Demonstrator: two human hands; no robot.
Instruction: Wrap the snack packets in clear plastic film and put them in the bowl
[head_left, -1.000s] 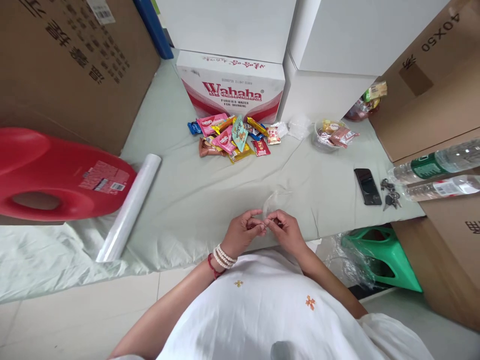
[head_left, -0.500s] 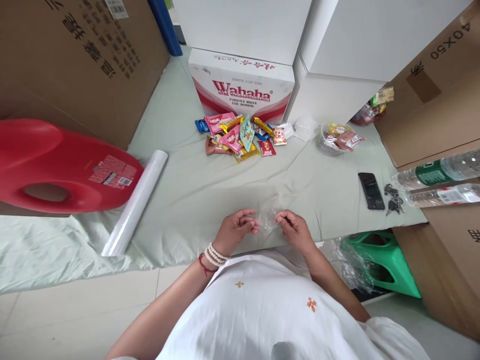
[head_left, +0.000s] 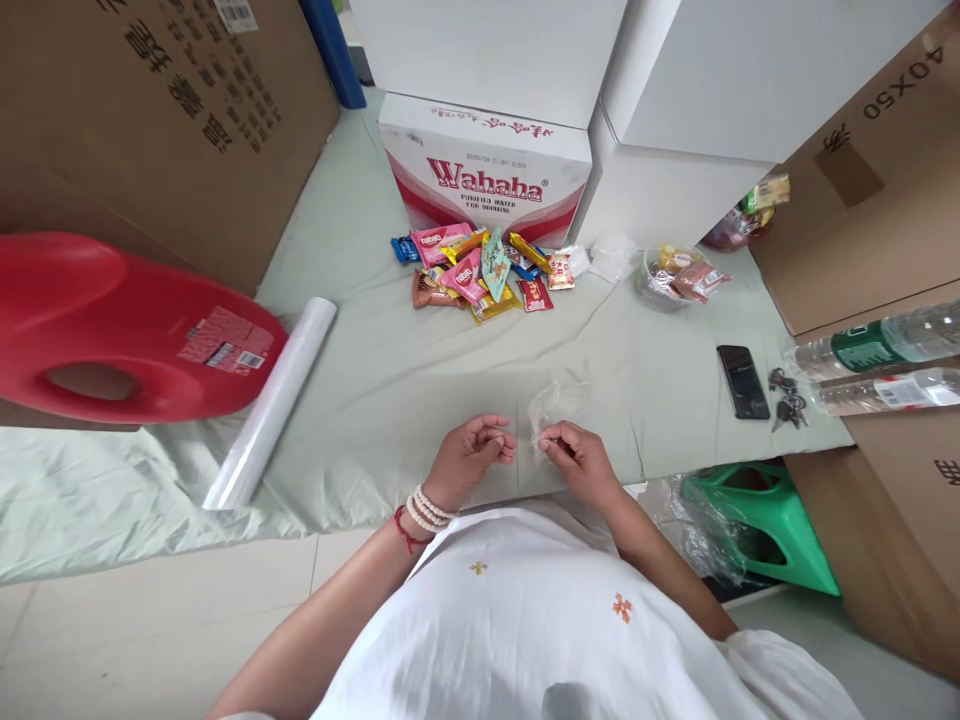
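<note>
A thin clear plastic bag [head_left: 553,402] hangs from my right hand [head_left: 581,462], pinched between thumb and forefinger just above the cloth-covered table. Its film is so sheer that the outline is faint. My left hand [head_left: 471,458] is close by on the left, thumb and fingertips pressed together. A narrow gap shows between those fingertips and the bag; whether they hold anything is too small to make out. Further back lies a pile of wrapped snacks [head_left: 466,275] in pink, yellow, blue, brown and red packets.
Behind the snacks stands a Wahaha carton [head_left: 484,180]. To the left are a red jug [head_left: 150,330] and a white plastic roll [head_left: 274,405]. On the right sit a clear snack tub [head_left: 664,290], a phone [head_left: 742,382], keys [head_left: 790,410] and water bottles [head_left: 870,348].
My right hand has moved slightly left with the bag, which has bunched up and shifted. The fingers of my left hand have closed a little, staying nearly in place.
</note>
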